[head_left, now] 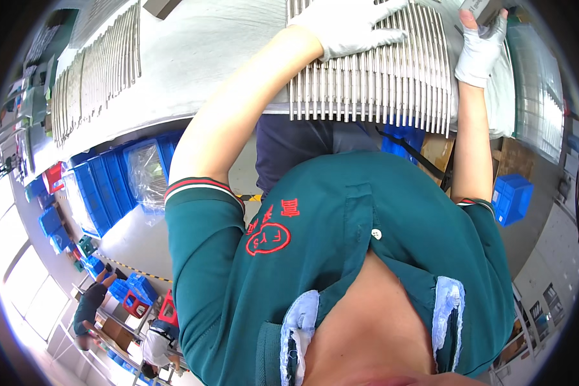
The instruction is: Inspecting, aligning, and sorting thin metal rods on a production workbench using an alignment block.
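My left hand [350,31], in a white glove, lies with its fingers spread over a row of slim metal rods [379,83]. The rods are silvery and lie side by side on the pale-covered table [193,71]. At the right end of that row, my right hand [480,59] is closed round a small grey block [481,9] with print on it. Its glove leaves some fingertips bare. The block is cut off by the top edge of the view, so its full shape is hidden.
Another row of metal rods [100,77] lies at the table's left. A dark bar [162,8] sits at the top edge. Blue crates [106,186] stand below the table on the left, a blue bin [512,199] on the right. Two people work in the far lower left.
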Tool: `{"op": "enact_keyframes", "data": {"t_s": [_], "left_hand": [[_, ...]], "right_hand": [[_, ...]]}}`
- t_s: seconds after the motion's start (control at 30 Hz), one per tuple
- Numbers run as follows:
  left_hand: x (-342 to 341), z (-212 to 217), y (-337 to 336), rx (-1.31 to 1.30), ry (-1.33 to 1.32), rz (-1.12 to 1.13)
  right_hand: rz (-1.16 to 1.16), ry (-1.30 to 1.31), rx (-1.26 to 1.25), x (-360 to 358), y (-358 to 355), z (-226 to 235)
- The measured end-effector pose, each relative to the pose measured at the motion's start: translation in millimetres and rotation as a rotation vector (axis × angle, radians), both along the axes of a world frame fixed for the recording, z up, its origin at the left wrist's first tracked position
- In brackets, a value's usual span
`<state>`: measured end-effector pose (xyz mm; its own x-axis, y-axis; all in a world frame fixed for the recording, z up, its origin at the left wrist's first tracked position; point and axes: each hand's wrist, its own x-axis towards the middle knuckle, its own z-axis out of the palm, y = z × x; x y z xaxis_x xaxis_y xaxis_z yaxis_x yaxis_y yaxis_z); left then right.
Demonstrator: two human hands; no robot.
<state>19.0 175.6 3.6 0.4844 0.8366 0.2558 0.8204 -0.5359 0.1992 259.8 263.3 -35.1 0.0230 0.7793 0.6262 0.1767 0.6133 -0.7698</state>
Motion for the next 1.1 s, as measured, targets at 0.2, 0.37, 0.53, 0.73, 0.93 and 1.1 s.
{"op": "enact_keyframes", "data": {"t_s": [0.2, 0.37, 0.53, 0.73, 0.93, 1.1], "left_hand": [[-39.1, 5.4, -15.9, -0.086, 0.118, 0.072], [-65.9, -1.0, -25.9, -0.102, 0.102, 0.143], [-50.9, 1.1, -20.3, -0.081, 0.102, 0.119], [-15.0, 0.7, -6.6, -0.042, 0.047, 0.023], [-6.5, -4.2, -2.7, -0.005, -0.016, -0.028], [-32.8, 5.5, -15.3, -0.061, 0.073, 0.019]], "right_hand": [[0.022, 0.052, -0.005, 13.3, 6.1, -4.7], [0.019, 0.038, -0.003, 6.3, 3.1, 0.3], [0.021, 0.082, -0.010, 0.2, -1.1, 3.1], [-0.034, 0.055, -0.014, 8.3, 7.3, -2.2], [0.033, 0.117, 0.026, 11.8, 8.1, -1.5], [0.018, 0.163, 0.049, 14.3, 3.6, 0.8]]}}
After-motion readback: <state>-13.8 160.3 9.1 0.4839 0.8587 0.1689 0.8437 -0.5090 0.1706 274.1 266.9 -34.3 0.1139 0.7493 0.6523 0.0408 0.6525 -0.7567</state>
